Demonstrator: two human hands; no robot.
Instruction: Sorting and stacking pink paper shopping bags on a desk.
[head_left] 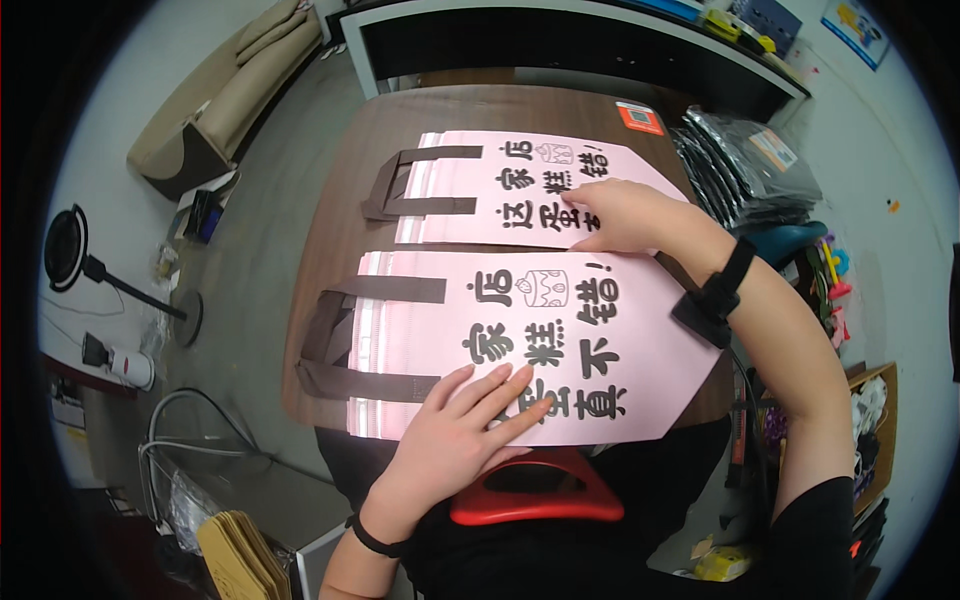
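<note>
Two piles of flat pink tote bags with dark lettering and brown handles lie on a brown table (420,108). My left hand (450,430) rests on the near pink bag (655,385), its fingers spread over the lettering close to the front edge. Over the far pink bag (465,180) reaches my right hand (632,212), touching its right part. Thumb and forefinger of that hand are apart; its other fingers are partly hidden. Both sets of handles point left, and layered edges with zippers show beside them.
A stack of plastic-wrapped dark packages (750,165) stands beyond the table's right side. An orange card (639,118) lies at the far right corner. The red seat edge (535,508) is just in front of me. A black round stand (185,318) is at left.
</note>
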